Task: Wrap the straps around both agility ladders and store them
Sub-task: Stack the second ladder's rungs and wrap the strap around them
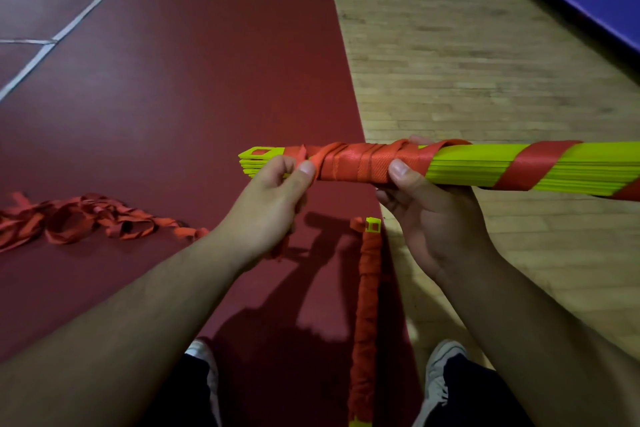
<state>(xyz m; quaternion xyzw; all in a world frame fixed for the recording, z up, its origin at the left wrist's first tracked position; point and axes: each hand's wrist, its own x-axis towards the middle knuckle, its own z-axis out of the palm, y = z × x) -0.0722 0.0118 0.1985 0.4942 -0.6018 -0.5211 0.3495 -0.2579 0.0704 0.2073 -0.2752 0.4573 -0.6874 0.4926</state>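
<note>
Behind left hand (273, 198), strap (349, 163) partly hidden; ladder bundle (467, 170) cut off.

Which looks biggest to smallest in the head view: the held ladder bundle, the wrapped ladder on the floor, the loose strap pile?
1. Held ladder bundle: largest, though nearest the camera and cut off.
2-3. Loose strap pile and wrapped ladder on the floor: about alike, unranked.
</note>
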